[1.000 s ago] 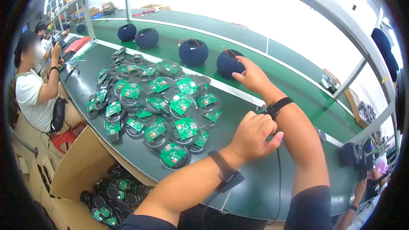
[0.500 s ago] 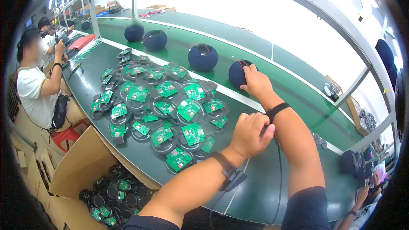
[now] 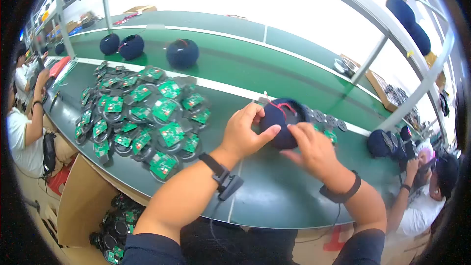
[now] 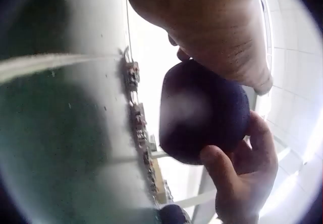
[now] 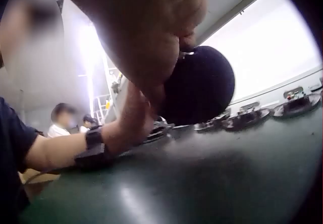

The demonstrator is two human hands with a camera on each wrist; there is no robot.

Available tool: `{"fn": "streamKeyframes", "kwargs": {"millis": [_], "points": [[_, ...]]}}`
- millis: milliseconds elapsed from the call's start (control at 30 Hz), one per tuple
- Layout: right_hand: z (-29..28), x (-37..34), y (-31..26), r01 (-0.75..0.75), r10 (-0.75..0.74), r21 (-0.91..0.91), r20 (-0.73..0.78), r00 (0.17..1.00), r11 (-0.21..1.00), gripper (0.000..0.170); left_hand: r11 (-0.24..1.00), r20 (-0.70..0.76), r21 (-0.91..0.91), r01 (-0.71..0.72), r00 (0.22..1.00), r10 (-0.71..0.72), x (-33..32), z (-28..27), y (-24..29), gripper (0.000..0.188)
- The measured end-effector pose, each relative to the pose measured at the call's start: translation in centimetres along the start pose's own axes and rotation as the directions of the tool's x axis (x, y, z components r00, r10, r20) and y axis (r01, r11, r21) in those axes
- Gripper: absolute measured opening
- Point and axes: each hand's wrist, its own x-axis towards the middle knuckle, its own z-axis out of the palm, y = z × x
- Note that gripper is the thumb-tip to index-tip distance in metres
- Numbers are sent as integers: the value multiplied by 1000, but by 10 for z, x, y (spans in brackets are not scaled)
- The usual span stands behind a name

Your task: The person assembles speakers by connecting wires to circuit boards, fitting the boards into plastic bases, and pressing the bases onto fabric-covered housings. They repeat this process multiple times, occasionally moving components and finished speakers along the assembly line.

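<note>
A dark blue round shell (image 3: 280, 126) with red wires at its opening is held between both hands above the green table (image 3: 265, 186). The left hand (image 3: 247, 132) grips its left side, thumb across the front. On its right side the right hand (image 3: 314, 151) holds it with bent fingers. In the left wrist view the shell (image 4: 202, 113) has the right hand (image 4: 247, 171) around its lower edge. The right wrist view shows the dark shell (image 5: 199, 88) raised over the table, the left hand (image 5: 132, 123) beside it.
Many green circuit boards on black discs (image 3: 164, 109) are heaped at the left. Three blue shells (image 3: 182, 54) stand on the green strip behind. More shells (image 3: 380, 143) and a seated person (image 3: 427, 201) are at the right. An open carton (image 3: 83, 201) stands below the left edge.
The right hand has brought the shell from the green strip toward the body. The left hand has left the right wrist and now grips the shell too. The head view has turned right.
</note>
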Motion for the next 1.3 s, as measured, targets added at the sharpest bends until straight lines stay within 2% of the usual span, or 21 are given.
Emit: {"fn": "streamKeyframes", "kwargs": {"millis": [33,100,167,233,267,367,400,433,500,533,567,633,767,833,900,967,1033,1100,1167,1233,1300], "points": [[-4,-12,-11,-61,59,46,40,997,997,65,1000,16,-14,-3,1000,4,-1,1,8,44],[-21,-24,-37,-73,65,86,92,994,994,65,999,229,40,19,973,-27,-4,-2,22,43],[-34,-36,-59,-173,130,166,244,961,971,61,999,331,-3,46,943,-43,-9,3,21,39],[-62,-37,-73,-186,122,348,197,973,919,53,975,504,-130,178,859,-89,-10,6,18,39],[-69,-41,-74,-221,169,442,154,974,870,49,980,508,-89,176,855,-107,-8,4,19,34],[-70,-64,-36,-260,277,450,29,960,854,51,970,358,-130,207,922,-148,-8,11,14,33],[-71,-67,-24,-417,395,416,143,908,808,59,970,409,-60,234,893,-189,-7,6,16,26],[-64,-72,-20,-420,396,416,145,906,807,59,970,411,-61,236,892,-191,-5,1,19,26],[-41,-84,-11,-318,312,167,62,948,933,64,989,575,17,144,808,-128,2,-7,25,28],[-33,-92,-13,-348,309,318,169,936,882,70,992,609,19,127,785,-112,4,-11,29,31],[-32,-94,-24,-420,378,432,185,907,798,73,992,613,17,125,782,-109,5,-11,27,31],[-37,-97,-34,-470,441,449,176,880,760,62,989,626,-116,91,780,2,6,-10,24,31],[-30,-114,-13,-499,502,576,169,848,648,48,981,617,-141,131,787,-16,0,-4,26,27],[-12,-122,20,-556,603,541,110,790,631,37,979,615,-149,139,788,-18,-3,-2,27,27],[-7,-118,49,-683,700,393,125,703,616,40,977,609,-159,143,793,-17,-5,0,26,26],[16,-126,83,-644,648,76,-74,758,761,42,976,567,-165,145,823,-26,-9,2,18,26],[25,-120,103,-681,684,64,-70,726,729,46,964,547,-188,185,835,-54,-10,4,12,27],[27,-108,114,-833,820,8,169,546,553,49,951,528,-210,228,845,-86,-12,5,6,27],[30,-112,126,-824,816,-3,141,561,567,52,944,449,-234,232,887,-106,-13,5,0,27],[26,-114,130,-881,866,67,164,472,468,51,941,406,-242,236,905,-123,-10,2,6,25],[26,-127,136,-871,860,115,140,490,477,49,964,248,-230,133,966,-74,-9,0,7,23]]}}
